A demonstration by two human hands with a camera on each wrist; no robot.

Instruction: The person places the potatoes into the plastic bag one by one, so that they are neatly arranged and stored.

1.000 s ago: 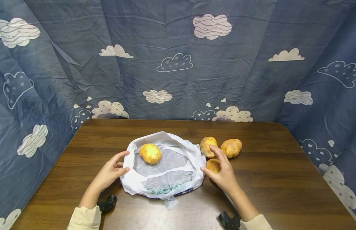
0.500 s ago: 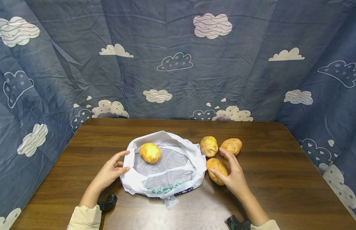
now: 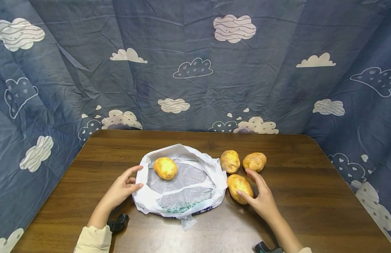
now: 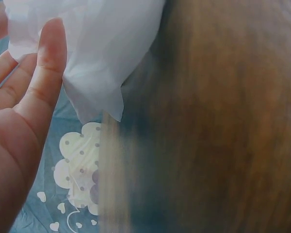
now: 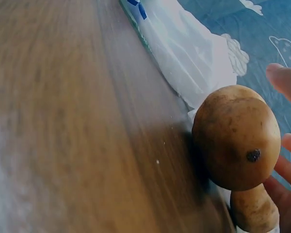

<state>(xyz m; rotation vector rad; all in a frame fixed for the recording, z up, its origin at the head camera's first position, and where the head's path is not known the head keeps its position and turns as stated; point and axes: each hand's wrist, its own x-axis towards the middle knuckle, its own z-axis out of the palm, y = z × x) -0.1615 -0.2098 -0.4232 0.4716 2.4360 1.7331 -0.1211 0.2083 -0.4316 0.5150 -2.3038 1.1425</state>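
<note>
A white plastic bag (image 3: pixel 216 172) with green and blue print lies on the table, its mouth spread upward. Inside, toward its left, rests one potato (image 3: pixel 165 168). My left hand (image 3: pixel 120 189) touches the bag's left side with thumb and fingers apart; in the left wrist view the thumb lies against the white plastic (image 4: pixel 106 43). Beside the bag's right edge sits a large potato (image 3: pixel 240 189), dark-spotted in the right wrist view. My right hand (image 3: pixel 264 201) is at its right side, thumb and fingers spread, holding nothing; whether the thumb touches it I cannot tell.
Two more potatoes lie behind the large one: one next to the bag (image 3: pixel 230 162), another farther right (image 3: pixel 254 162). The brown wooden table (image 3: pixel 309 196) ends at a blue cloud-patterned cloth (image 3: pixel 195 42) behind. A black device (image 3: pixel 118 223) sits at the left wrist.
My right hand has drawn back to the right, from the bag's edge to the far side of the large potato, uncovering it. The left hand and the bag have stayed put.
</note>
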